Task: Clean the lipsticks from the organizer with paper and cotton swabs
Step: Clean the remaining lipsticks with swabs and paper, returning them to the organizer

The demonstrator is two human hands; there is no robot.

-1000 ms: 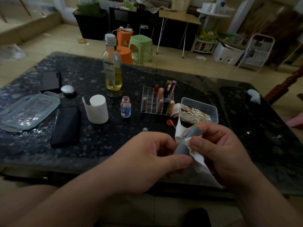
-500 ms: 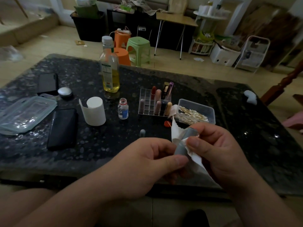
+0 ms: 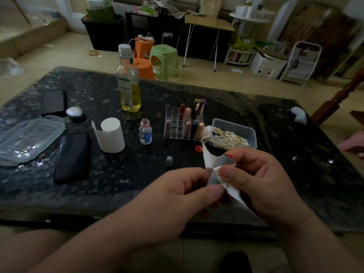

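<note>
The step in hand looks like wiping the slim grey lipstick tube (image 3: 214, 179) with the crumpled strip of white paper (image 3: 207, 156). My two cents: let the left hand (image 3: 177, 194) do the twisting and let the right hand (image 3: 262, 180) just squeeze the paper onto the barrel. That way the tube turns inside the wrap instead of the paper sliding off. Fold to a fresh patch once it smudges, and go easy near the top end. There's a bit of red by the right fingertips, but I can't tell what it is. The small grey rounded cap (image 3: 169, 161) sits on the dark speckled tabletop (image 3: 118, 174) just beyond the left hand, so I'd guess it goes back on afterwards.

Pose-wise, the left hand comes in from the lower left, with thumb and fingertips pinching the lower end of the tube. The right hand is opposite it. Its thumb presses the paper onto the tube's side and its other fingers curl round behind. One tail of paper hangs below its palm and another pokes up past its fingertips.

The clear acrylic grid organizer (image 3: 173, 123) with the other lipsticks is further out, beyond both hands. The clear plastic tub of cotton swabs (image 3: 234, 125) is just past the right hand.
</note>
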